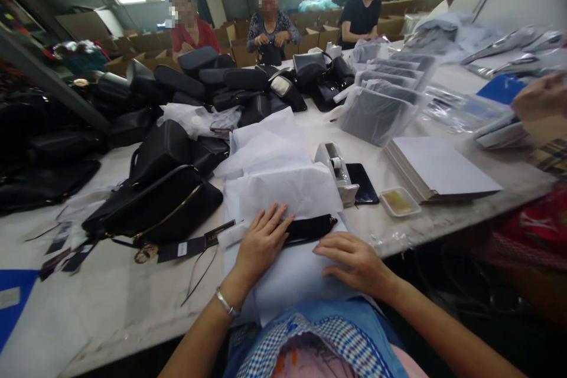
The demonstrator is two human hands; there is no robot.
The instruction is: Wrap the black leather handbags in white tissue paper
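Both of my hands rest at the table's front edge over white tissue paper (283, 192). A black strap-like piece (312, 227), perhaps a folded bag strap, lies on the paper between them. My left hand (264, 243) lies flat with its fingers stretched out, its fingertips on the paper and the left end of the black piece. My right hand (354, 263) is at the near right side of the black piece, fingers extended and slightly bent, palm down on the paper. Left of the paper sits a black handbag (155, 207) with a gold zip and hang tags (181, 249).
A tape dispenser (334, 168), a black phone (362, 183), a small white dish (400, 203) and stacked boards (443, 168) stand right. Wrapped bags (376, 115) and piled black bags (239, 80) lie behind. Co-workers (270, 29) sit across; another person's hand (540, 106) is at right.
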